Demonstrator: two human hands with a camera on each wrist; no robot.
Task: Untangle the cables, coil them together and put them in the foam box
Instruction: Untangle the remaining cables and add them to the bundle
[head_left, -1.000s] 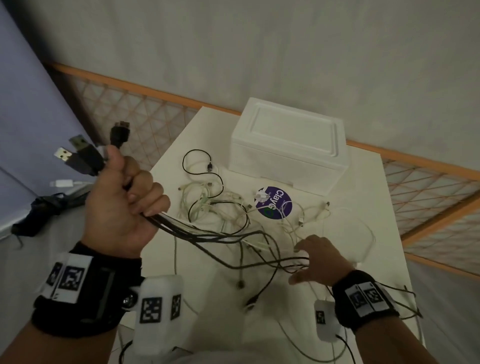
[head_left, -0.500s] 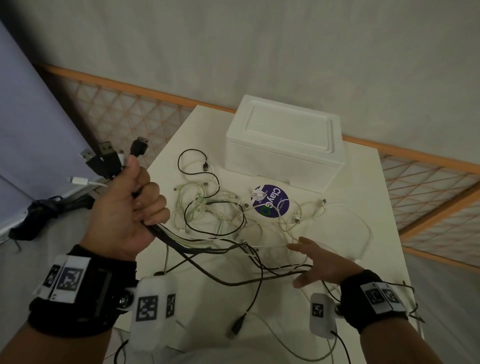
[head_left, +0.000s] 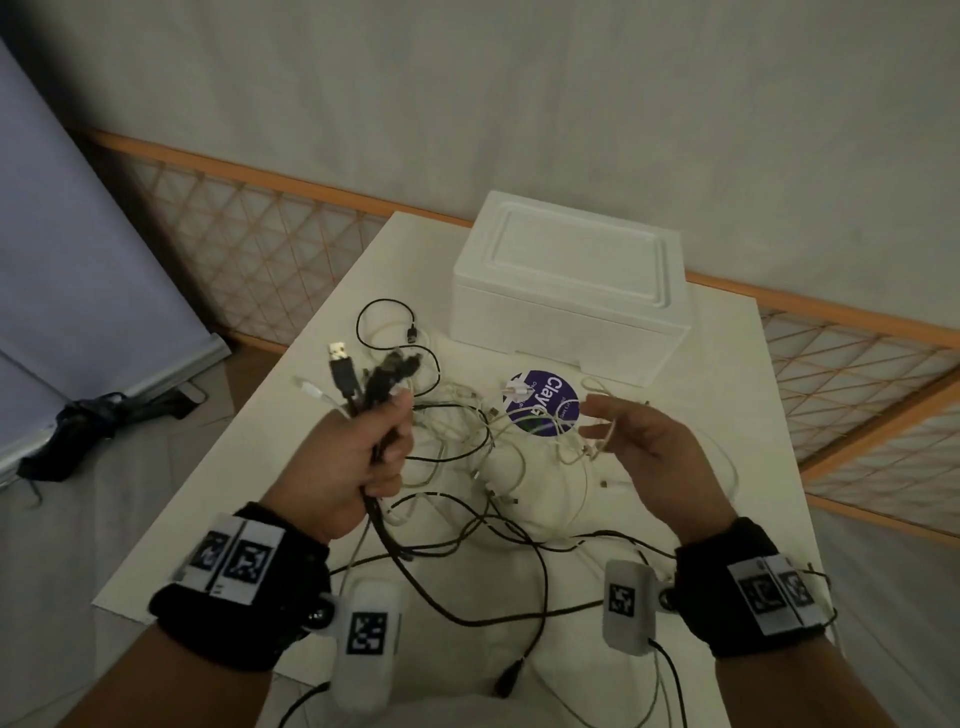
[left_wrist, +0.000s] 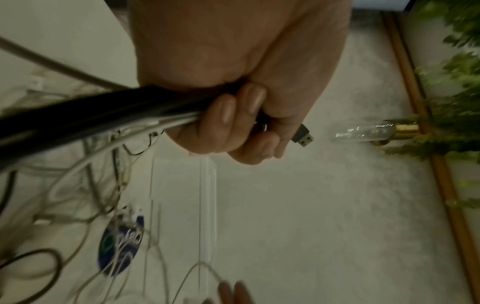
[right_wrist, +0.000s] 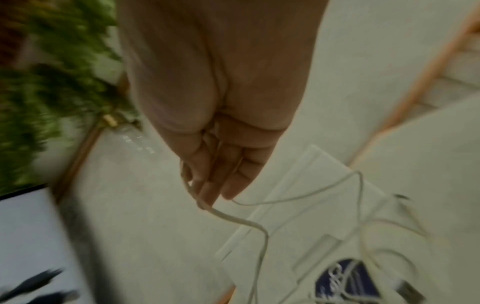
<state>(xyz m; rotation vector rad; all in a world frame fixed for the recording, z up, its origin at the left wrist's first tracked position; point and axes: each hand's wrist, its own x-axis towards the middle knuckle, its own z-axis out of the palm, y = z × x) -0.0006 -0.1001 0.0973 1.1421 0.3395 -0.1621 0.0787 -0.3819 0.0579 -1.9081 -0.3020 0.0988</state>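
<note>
My left hand (head_left: 387, 449) grips a bundle of black and white cables (head_left: 374, 389) above the table's left side, with USB plugs (head_left: 340, 364) sticking up past the thumb. The left wrist view shows the fingers (left_wrist: 228, 115) curled tight round that bundle. My right hand (head_left: 597, 418) hovers over the purple sticker (head_left: 540, 405) with relaxed fingers; a thin white cable (right_wrist: 233, 218) lies across them. Between the hands a tangle of cables (head_left: 493, 467) spreads on the table. The white foam box (head_left: 566, 291) stands behind it with its lid on.
The white table (head_left: 727, 374) has edges close on the left and front; a black cable end (head_left: 511, 680) hangs over the front. An orange lattice fence (head_left: 249, 218) runs behind. A grey-blue panel (head_left: 78, 234) and a dark object (head_left: 93, 421) are at the left.
My left hand has swung right with the bundle, from beside the table to over it. My right hand has risen off the table toward the sticker, with a white cable on its fingers.
</note>
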